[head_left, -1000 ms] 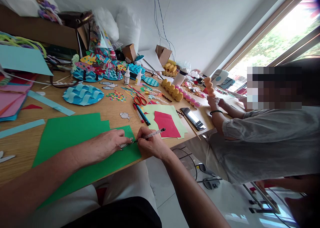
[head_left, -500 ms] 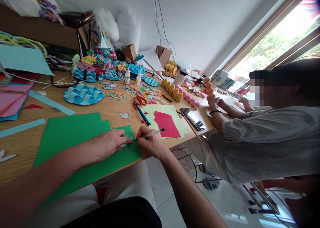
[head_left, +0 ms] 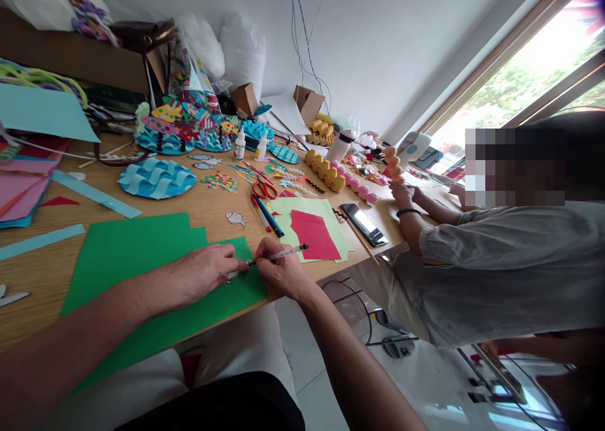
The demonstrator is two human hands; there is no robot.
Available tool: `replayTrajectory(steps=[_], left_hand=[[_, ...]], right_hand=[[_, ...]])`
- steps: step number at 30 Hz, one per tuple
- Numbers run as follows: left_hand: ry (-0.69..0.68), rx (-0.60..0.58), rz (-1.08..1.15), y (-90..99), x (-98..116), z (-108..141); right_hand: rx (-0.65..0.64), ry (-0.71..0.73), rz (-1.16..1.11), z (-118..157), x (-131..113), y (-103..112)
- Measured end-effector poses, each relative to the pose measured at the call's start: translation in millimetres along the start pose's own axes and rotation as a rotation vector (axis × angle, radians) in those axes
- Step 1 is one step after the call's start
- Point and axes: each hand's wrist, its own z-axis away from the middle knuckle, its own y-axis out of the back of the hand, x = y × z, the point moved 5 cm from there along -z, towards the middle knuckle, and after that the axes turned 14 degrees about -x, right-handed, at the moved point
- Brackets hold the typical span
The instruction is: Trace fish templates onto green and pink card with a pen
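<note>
A small, pale, dark-outlined fish cutout [head_left: 232,275], partly hidden, is lying on green paper [head_left: 142,248], the left hand [head_left: 205,268] pressing it with grip unclenched. The right hand [head_left: 278,270] is holding a slim whitish pen [head_left: 292,251], grip closed around it. Beyond, two white bottles [head_left: 239,147] are standing upright, contents hidden.

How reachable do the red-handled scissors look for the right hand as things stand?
Probably yes: the red-handled scissors lie in plain view beyond the markers, though the right hand grips a pen, which it would likely need to set down first.
</note>
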Motion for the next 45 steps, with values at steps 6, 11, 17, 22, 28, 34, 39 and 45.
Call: replayTrajectory(steps=[6,11,17,22,28,34,39,45], left_hand=[[-0.013,0.024,0.008,-1.1,-2.3,0.1],[-0.017,0.057,0.018,-1.1,-3.6,1.5],[-0.023,0.061,-0.012,-3.3,-5.1,1.2],[-0.04,0.083,-0.013,-4.4,-6.5,0.6],[-0.018,0.043,-0.015,-2.9,-3.5,1.0],[-0.022,0.038,-0.012,-3.0,-3.1,1.1],[-0.02,0.059,-0.021,-1.2,-1.4,2.0],[-0.018,0.069,-0.012,-1.4,-2.3,2.4]], right_hand=[[-0.01,-0.017,-0.001,1.3,-1.1,1.9],[-0.021,0.017,0.008,5.1,-3.4,2.8],[-0.001,0.025,0.071,8.3,-5.3,4.4],[-0.008,-0.003,0.045,7.4,-5.9,4.9],[0.002,-0.006,0.024,4.9,-6.0,2.7],[0.024,-0.003,0.022,3.2,-4.6,1.4],[0.041,-0.035,0.002,1.9,-3.6,4.7],[0.08,-0.042,0.023,-0.3,-2.7,5.4]])
